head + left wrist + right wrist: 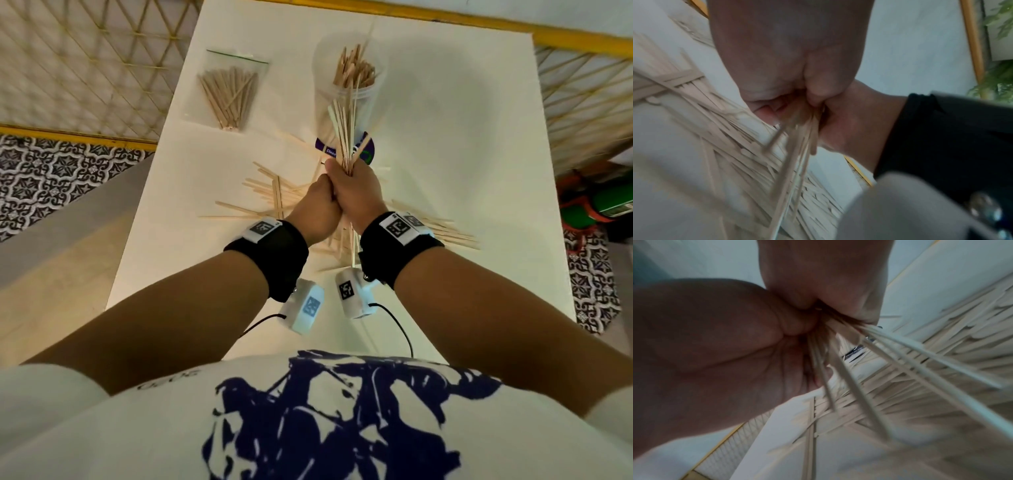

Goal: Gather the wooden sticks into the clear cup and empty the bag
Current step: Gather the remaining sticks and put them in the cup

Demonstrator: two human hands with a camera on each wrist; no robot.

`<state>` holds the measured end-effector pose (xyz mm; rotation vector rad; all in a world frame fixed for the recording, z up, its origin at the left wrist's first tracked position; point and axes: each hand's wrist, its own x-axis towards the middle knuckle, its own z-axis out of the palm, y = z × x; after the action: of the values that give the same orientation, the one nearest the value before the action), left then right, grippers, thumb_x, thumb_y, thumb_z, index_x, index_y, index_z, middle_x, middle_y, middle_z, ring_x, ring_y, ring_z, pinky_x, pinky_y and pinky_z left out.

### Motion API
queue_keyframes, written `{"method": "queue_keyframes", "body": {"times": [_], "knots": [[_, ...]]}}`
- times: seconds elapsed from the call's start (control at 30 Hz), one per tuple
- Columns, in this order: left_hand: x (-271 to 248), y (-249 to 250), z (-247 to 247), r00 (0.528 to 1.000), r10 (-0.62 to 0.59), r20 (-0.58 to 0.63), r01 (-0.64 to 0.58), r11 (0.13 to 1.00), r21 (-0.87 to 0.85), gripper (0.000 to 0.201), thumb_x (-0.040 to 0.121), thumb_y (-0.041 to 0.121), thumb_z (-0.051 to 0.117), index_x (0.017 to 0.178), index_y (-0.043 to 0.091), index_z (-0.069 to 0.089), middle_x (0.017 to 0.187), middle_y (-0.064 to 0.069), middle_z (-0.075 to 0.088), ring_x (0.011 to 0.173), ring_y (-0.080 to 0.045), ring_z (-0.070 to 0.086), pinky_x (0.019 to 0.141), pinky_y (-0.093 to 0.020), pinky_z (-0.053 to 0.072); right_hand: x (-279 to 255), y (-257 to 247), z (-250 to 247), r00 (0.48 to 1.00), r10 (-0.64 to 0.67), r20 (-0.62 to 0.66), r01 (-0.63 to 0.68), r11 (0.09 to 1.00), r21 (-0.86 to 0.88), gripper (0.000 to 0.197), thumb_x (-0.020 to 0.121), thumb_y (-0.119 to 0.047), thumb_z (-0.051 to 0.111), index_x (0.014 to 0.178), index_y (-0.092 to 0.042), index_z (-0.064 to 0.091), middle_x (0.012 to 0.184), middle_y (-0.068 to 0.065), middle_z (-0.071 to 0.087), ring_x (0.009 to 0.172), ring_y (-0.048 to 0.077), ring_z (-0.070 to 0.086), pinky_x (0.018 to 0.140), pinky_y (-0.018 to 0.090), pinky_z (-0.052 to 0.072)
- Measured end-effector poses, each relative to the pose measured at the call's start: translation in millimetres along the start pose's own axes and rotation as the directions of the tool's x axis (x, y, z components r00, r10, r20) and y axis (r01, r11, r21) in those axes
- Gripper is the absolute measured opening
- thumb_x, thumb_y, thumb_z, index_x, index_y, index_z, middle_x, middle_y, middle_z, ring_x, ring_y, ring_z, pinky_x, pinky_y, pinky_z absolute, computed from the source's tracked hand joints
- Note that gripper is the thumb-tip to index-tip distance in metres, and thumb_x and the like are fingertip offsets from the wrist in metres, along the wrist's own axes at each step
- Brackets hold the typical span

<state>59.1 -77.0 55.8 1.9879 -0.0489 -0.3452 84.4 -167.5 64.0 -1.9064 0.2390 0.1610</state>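
Above the table [445,137], my left hand [317,205] and right hand [359,193] clamp together round a bundle of sticks [344,130], near the cup [349,85]; the bag [229,92] lies far left.

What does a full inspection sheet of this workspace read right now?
Surface: white table, loose sticks strewn across its middle.
Job's things: clear cup upright, partly filled with sticks; bag lying flat, sticks inside.
Clutter: purple label near the cup's base.
Grippers: left hand and right hand pressed together, gripping one bundle above the table.
Cables: black leads from the wrist cameras.
Surroundings: lattice screen, patterned floor, green object at right.
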Motion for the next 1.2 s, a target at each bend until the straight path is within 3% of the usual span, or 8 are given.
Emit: {"method": "queue_keyframes", "body": {"times": [0.13, 0.33, 0.47, 0.57, 0.8, 0.9, 0.97, 1.2], "knots": [[0.9, -6.2, -26.3, 0.994, -0.089, 0.056, 0.080, 0.985, 0.151, 0.023, 0.094, 0.025, 0.051, 0.099, 0.005, 0.062, 0.105, -0.009, 0.061, 0.092, -0.018, 0.056, 0.083, -0.031, 0.044, 3.3, 4.2, -6.0, 0.995, 0.039, 0.092, -0.039, 0.999, 0.003, 0.010, 0.094, -0.030, 0.052, 0.095, -0.021, 0.056, 0.072, -0.004, 0.062, 0.075, 0.022, 0.064, 0.074, 0.035, 0.052], [6.4, 6.4, -56.1, 0.985, -0.149, -0.085, 0.107, 0.921, -0.376, 0.078, 0.071, 0.055, 0.071, 0.129, 0.018, 0.035, 0.120, -0.003, 0.054, 0.114, -0.017, 0.055, 0.095, -0.030, 0.046, -0.7, -10.1, -13.8, 0.932, -0.041, 0.359, 0.076, 0.994, -0.084, 0.019, 0.096, -0.032, 0.052, 0.092, -0.014, 0.054, 0.062, 0.001, 0.056, 0.047, 0.017, 0.057, 0.056, 0.028, 0.052], [5.6, 39.4, -59.8, 0.995, -0.009, -0.102, -0.030, 0.927, -0.374, 0.037, 0.083, 0.029, 0.071, 0.109, 0.022, 0.045, 0.106, -0.004, 0.064, 0.089, -0.007, 0.066, 0.071, -0.022, 0.057, -1.2, -26.8, -3.6, 0.893, -0.042, 0.448, 0.172, 0.952, -0.254, 0.018, 0.090, -0.030, 0.059, 0.080, -0.016, 0.056, 0.057, 0.003, 0.054, 0.046, 0.017, 0.050, 0.049, 0.024, 0.044], [6.0, 50.7, -60.5, 0.990, -0.001, -0.141, -0.053, 0.924, -0.378, 0.016, 0.095, 0.027, 0.054, 0.100, 0.012, 0.052, 0.092, -0.010, 0.067, 0.071, -0.023, 0.067, 0.048, -0.043, 0.055, 5.0, -37.1, -2.5, 0.898, -0.005, 0.440, 0.096, 0.978, -0.185, 0.017, 0.082, -0.018, 0.068, 0.074, -0.013, 0.053, 0.053, 0.009, 0.054, 0.044, 0.018, 0.048, 0.052, 0.027, 0.042], [9.2, 56.4, -70.9, 0.986, 0.094, -0.140, -0.146, 0.894, -0.425, 0.026, 0.095, 0.037, 0.050, 0.095, 0.011, 0.049, 0.092, -0.020, 0.058, 0.061, -0.037, 0.057, 0.058, -0.046, 0.050, 17.6, -58.0, -9.7, 0.923, -0.052, 0.382, 0.041, 0.998, 0.038, 0.014, 0.085, -0.010, 0.061, 0.071, -0.011, 0.060, 0.051, 0.002, 0.056, 0.049, 0.020, 0.052, 0.054, 0.033, 0.047], [8.7, 34.3, -69.7, 0.965, -0.242, -0.098, 0.121, 0.747, -0.653, 0.065, 0.095, 0.059, 0.033, 0.131, 0.006, 0.047, 0.124, -0.008, 0.056, 0.126, -0.036, 0.047, 0.108, -0.047, 0.032, 25.8, -80.3, -25.2, 0.973, -0.125, 0.192, 0.089, 0.978, 0.188, 0.020, 0.088, -0.025, 0.064, 0.073, -0.013, 0.060, 0.049, -0.002, 0.054, 0.046, 0.019, 0.050, 0.054, 0.032, 0.048], [2.8, 18.5, -61.0, 0.899, -0.435, 0.051, 0.307, 0.542, -0.782, 0.070, 0.094, 0.062, 0.027, 0.139, 0.010, 0.042, 0.144, -0.008, 0.046, 0.138, -0.028, 0.035, 0.115, -0.043, 0.024, 27.9, -103.0, -34.8, 0.972, -0.213, 0.100, 0.175, 0.938, 0.300, 0.024, 0.088, -0.028, 0.063, 0.070, -0.013, 0.057, 0.049, -0.001, 0.054, 0.044, 0.020, 0.050, 0.053, 0.031, 0.047], [4.0, 31.0, -38.8, 0.835, -0.463, 0.298, 0.346, 0.022, -0.938, 0.059, 0.100, 0.045, 0.031, 0.089, 0.000, 0.067, 0.092, -0.017, 0.067, 0.085, -0.029, 0.067, 0.079, -0.038, 0.056, 17.7, -118.9, -25.3, 0.945, -0.290, 0.152, 0.170, 0.832, 0.528, 0.022, 0.082, -0.005, 0.069, 0.065, -0.010, 0.057, 0.056, 0.008, 0.057, 0.049, 0.025, 0.054, 0.058, 0.037, 0.053]]}}
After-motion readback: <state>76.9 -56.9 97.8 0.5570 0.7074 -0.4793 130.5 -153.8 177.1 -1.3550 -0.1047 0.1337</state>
